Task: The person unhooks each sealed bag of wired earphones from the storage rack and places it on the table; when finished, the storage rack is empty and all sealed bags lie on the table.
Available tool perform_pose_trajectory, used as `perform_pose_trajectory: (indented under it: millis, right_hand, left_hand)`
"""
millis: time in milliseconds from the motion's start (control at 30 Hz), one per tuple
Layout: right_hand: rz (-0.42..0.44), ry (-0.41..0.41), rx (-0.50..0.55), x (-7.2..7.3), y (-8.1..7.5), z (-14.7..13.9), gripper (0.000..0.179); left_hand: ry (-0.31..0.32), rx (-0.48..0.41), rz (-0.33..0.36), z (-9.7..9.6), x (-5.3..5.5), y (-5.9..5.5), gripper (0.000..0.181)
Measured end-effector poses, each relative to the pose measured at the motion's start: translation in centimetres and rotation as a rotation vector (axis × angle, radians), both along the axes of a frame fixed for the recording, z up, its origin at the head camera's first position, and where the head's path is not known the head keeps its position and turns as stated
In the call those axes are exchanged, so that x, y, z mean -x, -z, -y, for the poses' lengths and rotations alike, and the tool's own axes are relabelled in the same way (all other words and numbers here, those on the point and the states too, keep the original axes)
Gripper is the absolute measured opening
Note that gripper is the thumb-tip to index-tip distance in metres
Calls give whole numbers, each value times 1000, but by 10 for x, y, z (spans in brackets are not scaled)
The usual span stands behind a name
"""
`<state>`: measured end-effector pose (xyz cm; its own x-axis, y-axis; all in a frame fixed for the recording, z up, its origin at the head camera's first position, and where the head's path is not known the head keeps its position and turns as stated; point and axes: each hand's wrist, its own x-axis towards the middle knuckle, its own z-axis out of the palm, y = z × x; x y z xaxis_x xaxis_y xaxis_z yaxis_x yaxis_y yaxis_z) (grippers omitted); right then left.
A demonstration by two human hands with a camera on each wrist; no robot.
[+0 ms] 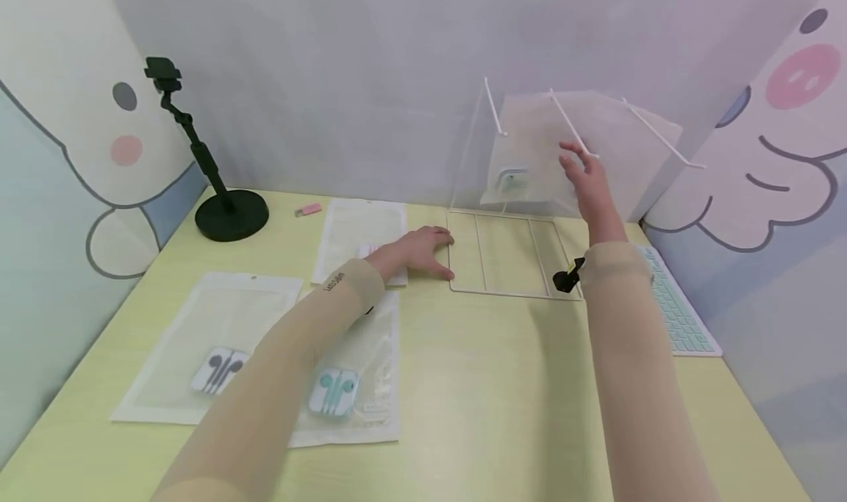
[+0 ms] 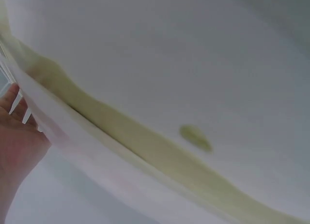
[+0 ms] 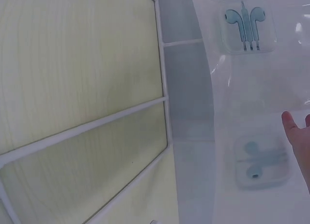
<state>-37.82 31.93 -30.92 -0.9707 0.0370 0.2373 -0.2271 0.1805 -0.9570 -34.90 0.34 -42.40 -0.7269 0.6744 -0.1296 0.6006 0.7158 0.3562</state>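
Note:
A white wire display rack (image 1: 516, 294) with prongs stands at the back right. My left hand (image 1: 420, 252) rests by the left edge of its base, thumb and fingers spread. A translucent bag (image 1: 529, 131) hangs on the rack, with a boxed earphone set showing through near its lower left corner. My right hand (image 1: 589, 182) is raised in front of the bag beside the middle prong (image 1: 573, 123), fingers apart and gripping nothing. Through plastic in the right wrist view, two boxed earphone sets show, the clearer earphones (image 3: 247, 25) above the blurred earphones (image 3: 261, 161).
Flat bags lie at the left, with grey earphones (image 1: 220, 370) and mint earphones (image 1: 334, 393) inside. Behind them are another bag (image 1: 364, 215) and a pink USB stick (image 1: 308, 209). A black stand (image 1: 231, 215) is back left; a keyboard (image 1: 681, 311) lies right.

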Motion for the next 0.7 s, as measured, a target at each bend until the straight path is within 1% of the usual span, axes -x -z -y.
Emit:
perform_pose_trajectory:
  millis: [67,133,267,400,533,633,700]
  right_hand:
    - [-13,0,39,-4,-2,-1,41]
    - [-12,5,50,-7,-1,-3,37]
    - [2,18,-8,-13,3,-8,30]
    - [25,-4,-64,-18,13,-13,28]
    - [58,-23,-79,-22,22,-17,28]
    - [47,-17,-106,-24,27,-18,30]
    - [21,-7,-129,-25,30,-18,33]
  left_hand:
    - [-1,-8,9,-2,-2,-2,86]
    - [1,-4,12,-3,-3,-3,86]
    - [0,6,20,-5,-6,-4,86]
    - [-8,10,13,-7,-6,-5,86]
    - [-4,24,-3,-9,-5,-3,87]
    - [-1,33,-10,-9,-4,-2,88]
    - [-1,35,-13,-9,-4,-1,88]
